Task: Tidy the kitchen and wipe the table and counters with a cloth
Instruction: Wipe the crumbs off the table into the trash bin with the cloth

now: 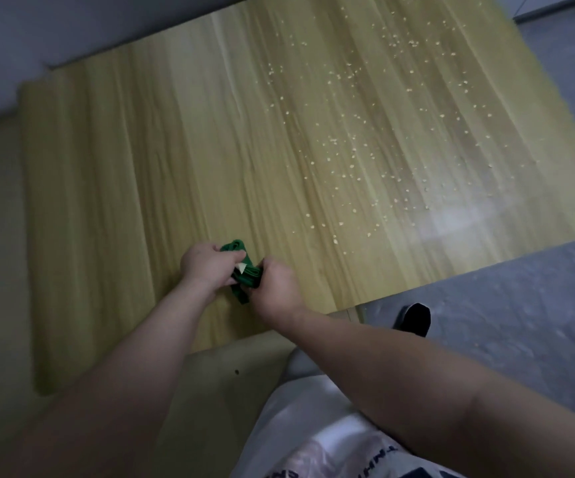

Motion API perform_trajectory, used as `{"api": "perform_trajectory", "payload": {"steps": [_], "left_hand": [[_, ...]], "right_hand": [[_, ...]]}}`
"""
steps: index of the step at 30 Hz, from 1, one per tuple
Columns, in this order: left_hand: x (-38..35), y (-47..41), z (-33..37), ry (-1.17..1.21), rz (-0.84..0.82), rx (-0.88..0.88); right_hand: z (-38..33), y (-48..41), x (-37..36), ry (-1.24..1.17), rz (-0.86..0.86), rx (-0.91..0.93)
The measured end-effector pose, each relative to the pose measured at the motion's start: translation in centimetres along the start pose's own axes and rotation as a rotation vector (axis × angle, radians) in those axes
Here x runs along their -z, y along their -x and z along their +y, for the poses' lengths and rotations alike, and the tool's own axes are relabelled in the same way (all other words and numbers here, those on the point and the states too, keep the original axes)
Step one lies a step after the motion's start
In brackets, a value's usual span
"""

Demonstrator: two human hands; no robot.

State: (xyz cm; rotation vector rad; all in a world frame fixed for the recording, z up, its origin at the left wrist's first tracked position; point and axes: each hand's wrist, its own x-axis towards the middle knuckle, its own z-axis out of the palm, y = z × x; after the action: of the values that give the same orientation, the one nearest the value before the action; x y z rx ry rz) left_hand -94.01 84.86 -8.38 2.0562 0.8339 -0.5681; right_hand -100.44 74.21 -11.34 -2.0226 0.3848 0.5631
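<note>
A bunched green cloth (pixel 244 270) with a small white tag sits just above the near edge of the light wooden table (pixel 175 150). My left hand (pixel 206 265) grips its left side. My right hand (pixel 277 288) grips its right side, fingers curled round the fabric. Both hands are close together, so much of the cloth is hidden between them. Pale crumbs (pixel 365 125) lie scattered over the right half of the table, well away from the cloth.
Grey floor (pixel 520 305) lies to the right of the table, with a dark shoe (pixel 413 319) near the table's corner. A grey wall runs along the far edge at top left. Beige floor lies to the left.
</note>
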Motion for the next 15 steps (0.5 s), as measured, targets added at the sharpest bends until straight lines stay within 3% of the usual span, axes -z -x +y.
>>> {"api": "perform_trajectory", "payload": {"steps": [4,15], "left_hand": [[-1.0,-2.1,-1.5,0.088,-0.107,0.084],[-7.5,-1.3,0.1,0.148,-0.213,0.036]], "right_hand": [[0.0,-1.1,-0.3,0.179,-0.011,-0.015],[3.2,-0.9,5.4,0.317,0.068,-0.050]]}}
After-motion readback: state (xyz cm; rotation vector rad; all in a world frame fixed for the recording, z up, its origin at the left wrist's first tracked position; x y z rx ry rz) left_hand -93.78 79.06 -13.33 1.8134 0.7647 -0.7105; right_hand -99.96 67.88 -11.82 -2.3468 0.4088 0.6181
